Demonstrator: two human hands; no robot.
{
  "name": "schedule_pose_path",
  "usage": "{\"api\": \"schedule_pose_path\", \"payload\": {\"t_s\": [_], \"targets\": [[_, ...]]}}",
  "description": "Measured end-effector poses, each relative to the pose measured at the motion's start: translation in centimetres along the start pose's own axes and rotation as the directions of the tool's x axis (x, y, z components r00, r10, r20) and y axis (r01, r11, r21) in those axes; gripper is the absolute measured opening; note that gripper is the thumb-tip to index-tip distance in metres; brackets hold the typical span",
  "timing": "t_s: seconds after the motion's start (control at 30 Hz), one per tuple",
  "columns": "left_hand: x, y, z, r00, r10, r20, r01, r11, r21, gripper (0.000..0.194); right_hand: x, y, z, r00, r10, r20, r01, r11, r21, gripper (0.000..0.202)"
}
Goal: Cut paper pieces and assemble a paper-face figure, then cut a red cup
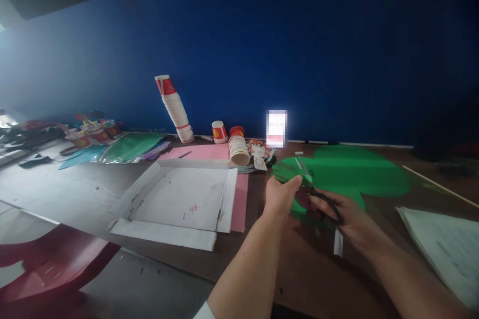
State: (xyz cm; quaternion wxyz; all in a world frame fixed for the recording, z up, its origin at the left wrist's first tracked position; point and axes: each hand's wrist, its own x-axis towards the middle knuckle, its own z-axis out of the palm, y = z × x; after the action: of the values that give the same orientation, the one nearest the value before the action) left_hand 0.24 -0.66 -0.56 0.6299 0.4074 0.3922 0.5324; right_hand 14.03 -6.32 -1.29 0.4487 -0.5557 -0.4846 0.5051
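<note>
Green piece (285,172) and scissors (330,201), right of a white box (164,233).
Left hand (280,196) pinches the piece; right hand (347,215) curls fingers round the scissors.

Light comes from the left and lays a pale glare on the counter (80,194), while the blue wall (337,60) becomes dark toward the right. The writing on the right paper (441,246) is blurred, and a bright rectangle (277,128) is pixelated.
</note>
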Motion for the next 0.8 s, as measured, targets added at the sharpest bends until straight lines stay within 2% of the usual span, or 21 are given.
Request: {"api": "schedule_pose_path", "payload": {"t_s": [0.2,0.4,0.5,0.63,0.8], "targets": [[-0.3,0.5,0.0,1.0,-0.022,0.009,0.022,1.0,-0.017,0.016,0.0,-0.3,0.1,0.998,-0.026,-0.063,0.028,0.999,0.02,0.035],[-0.2,0.4,0.0,0.999,-0.041,-0.004,0.041,0.999,-0.027,0.019,-0.2,-0.3,0.3,0.999,0.032,-0.028,-0.029,0.996,0.081,0.036],[-0.1,0.1,0.1,0.999,-0.049,-0.002,0.049,0.998,-0.033,0.02,-0.4,-0.6,0.5,0.999,0.015,-0.031,-0.013,0.998,0.062,0.037],[-0.3,-0.3,0.5,0.999,-0.035,-0.039,0.032,0.997,-0.063,0.021,-0.3,-0.9,0.7,0.998,-0.014,-0.062,0.016,0.999,0.034,0.038],[-0.5,-0.9,1.3,0.993,-0.048,-0.107,0.037,0.994,-0.105,0.025,0.0,0.0,0.5,0.995,-0.039,-0.095,0.042,0.999,0.023,0.036]]}}
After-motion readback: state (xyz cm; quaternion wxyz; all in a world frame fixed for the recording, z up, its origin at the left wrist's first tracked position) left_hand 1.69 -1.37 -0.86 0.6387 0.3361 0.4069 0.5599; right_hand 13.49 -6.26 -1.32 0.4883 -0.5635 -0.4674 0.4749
